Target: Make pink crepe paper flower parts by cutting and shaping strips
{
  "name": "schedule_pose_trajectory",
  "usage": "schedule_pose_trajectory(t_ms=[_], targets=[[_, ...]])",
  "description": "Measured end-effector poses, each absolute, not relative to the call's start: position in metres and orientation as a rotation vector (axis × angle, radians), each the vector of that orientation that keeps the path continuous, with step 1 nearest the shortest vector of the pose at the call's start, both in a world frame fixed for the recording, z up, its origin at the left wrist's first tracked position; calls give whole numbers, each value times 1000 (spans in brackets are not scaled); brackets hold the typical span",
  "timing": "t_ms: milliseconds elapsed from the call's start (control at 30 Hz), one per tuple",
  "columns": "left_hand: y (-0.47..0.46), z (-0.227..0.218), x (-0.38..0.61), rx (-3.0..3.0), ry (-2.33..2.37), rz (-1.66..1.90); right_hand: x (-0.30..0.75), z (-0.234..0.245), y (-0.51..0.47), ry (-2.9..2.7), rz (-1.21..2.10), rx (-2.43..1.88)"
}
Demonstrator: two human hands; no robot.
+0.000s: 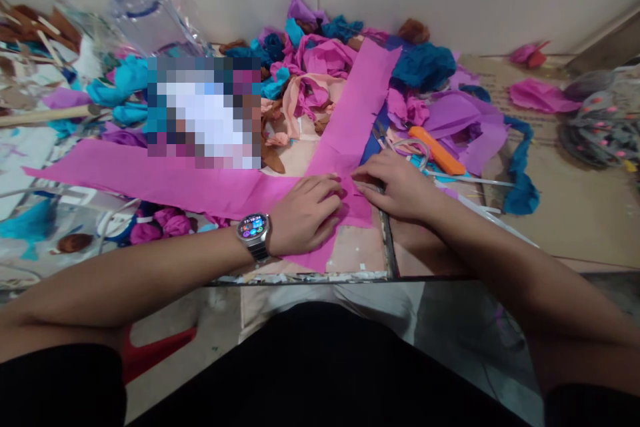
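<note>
Two long strips of pink crepe paper cross on the table in front of me: one strip runs to the left, the other strip slants up towards the wall. My left hand, with a watch at the wrist, lies palm down on the crossing, fingers stretched over the paper and slightly bent. Its thumb is mostly hidden. Opposite it, my right hand has its thumb and forefinger close together on the paper at the crossing, pinching a bit of it. The fingertips of both hands nearly meet.
Crumpled blue, purple and pink crepe paper heaps along the wall. An orange cutter lies beside my right wrist, near pliers-like metal tips. A clear bottle stands back left. Cardboard and a coiled dark bundle lie right.
</note>
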State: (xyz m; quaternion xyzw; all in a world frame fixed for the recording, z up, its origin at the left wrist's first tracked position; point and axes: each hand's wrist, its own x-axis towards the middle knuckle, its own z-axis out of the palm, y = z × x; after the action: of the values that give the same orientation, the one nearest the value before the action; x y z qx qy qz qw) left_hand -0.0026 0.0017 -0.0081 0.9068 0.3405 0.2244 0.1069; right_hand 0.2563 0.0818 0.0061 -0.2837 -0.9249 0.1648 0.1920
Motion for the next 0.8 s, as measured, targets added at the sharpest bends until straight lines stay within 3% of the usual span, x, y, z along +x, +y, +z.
schedule_pose_trajectory(t_ms=[800], targets=[[0, -5, 2, 2831, 1010, 787, 258, -1, 83, -2595, 474, -789]])
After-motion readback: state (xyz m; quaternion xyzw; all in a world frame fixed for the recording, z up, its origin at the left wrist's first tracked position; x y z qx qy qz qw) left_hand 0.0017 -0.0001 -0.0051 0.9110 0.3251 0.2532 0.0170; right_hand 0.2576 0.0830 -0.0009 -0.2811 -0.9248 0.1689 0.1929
